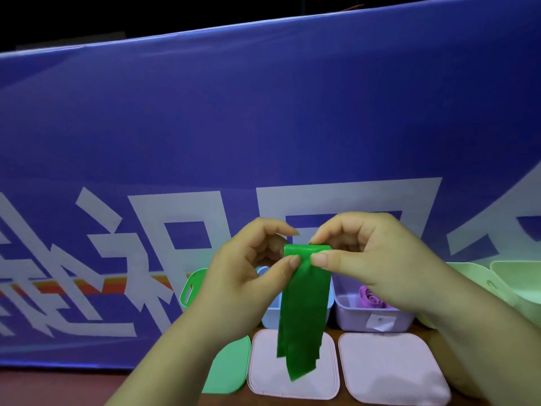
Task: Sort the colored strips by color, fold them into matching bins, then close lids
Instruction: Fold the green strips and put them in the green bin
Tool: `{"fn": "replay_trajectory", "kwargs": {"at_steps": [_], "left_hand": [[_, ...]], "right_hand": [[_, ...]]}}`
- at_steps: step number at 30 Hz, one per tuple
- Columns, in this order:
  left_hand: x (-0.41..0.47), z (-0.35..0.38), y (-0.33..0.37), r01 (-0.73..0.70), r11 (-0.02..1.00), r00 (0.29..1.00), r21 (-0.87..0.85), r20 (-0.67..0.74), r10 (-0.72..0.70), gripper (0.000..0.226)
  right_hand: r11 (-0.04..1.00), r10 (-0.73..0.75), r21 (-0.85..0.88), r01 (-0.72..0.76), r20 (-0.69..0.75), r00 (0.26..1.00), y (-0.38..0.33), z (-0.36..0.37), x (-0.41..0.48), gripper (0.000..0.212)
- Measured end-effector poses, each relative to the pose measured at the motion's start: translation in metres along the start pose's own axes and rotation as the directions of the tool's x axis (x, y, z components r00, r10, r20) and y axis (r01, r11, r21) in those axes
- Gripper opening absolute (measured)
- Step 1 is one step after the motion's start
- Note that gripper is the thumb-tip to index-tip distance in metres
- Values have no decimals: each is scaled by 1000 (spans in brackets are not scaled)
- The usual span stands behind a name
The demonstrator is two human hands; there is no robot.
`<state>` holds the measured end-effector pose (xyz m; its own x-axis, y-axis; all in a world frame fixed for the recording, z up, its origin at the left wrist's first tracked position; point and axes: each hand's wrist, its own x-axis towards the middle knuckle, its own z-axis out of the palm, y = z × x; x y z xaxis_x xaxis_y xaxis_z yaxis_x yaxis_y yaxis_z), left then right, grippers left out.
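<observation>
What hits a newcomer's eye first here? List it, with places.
First, the bright green strip hanging at centre, its folded top pinched between the left hand and the right hand. Behind it, a huge blue banner with white characters fills most of the view. Low right, an open lilac bin holds a rolled purple strip.
</observation>
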<state>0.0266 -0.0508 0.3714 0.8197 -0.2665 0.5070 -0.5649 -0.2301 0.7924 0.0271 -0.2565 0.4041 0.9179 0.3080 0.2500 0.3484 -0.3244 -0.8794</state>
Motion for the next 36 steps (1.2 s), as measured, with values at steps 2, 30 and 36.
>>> {"fn": "replay_trajectory", "kwargs": {"at_steps": [2,30,36], "left_hand": [[-2,7,1,-34,997,999,63,-12,35,25],[-39,-56,-36,136,963,990,-230,1,-140,21],[-46,-87,-47,156,904,988,-397,44,-151,18]], "right_hand": [[1000,10,18,-10,-4,1000,3,-3,-5,12],[974,212,82,-211,-3,977,-13,82,-1,5],[986,151,80,-147,-48,987,-27,118,-2,20]]}}
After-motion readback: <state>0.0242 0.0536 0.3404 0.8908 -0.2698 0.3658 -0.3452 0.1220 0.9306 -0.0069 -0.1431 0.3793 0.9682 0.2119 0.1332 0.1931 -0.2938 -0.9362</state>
